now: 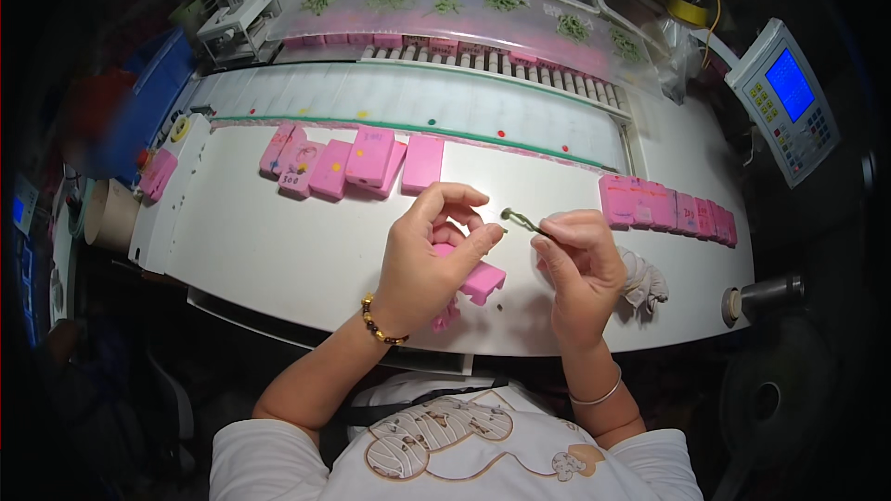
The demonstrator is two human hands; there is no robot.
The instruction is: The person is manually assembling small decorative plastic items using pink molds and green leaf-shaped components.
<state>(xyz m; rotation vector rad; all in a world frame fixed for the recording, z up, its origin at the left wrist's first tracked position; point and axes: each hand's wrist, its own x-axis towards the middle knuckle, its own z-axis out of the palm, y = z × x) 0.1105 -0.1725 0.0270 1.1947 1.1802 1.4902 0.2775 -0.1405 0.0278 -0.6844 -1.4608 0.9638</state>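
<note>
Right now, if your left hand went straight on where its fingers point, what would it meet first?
Probably the thin green strand pinched in the right hand, just right of the left hand; depth is unclear, so it might pass over or under.

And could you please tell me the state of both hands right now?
Left hand: loosely curled; cannot tell if holding anything.
Right hand: closed, pinching a thin green stem-like piece.

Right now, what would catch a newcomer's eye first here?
Probably the thin dark-green piece in the grip of the right hand, over the white table. Next come the bright pink blocks: a loose cluster left of centre and a neat row at the right. A blue-lit screen glows at the upper right.
</note>
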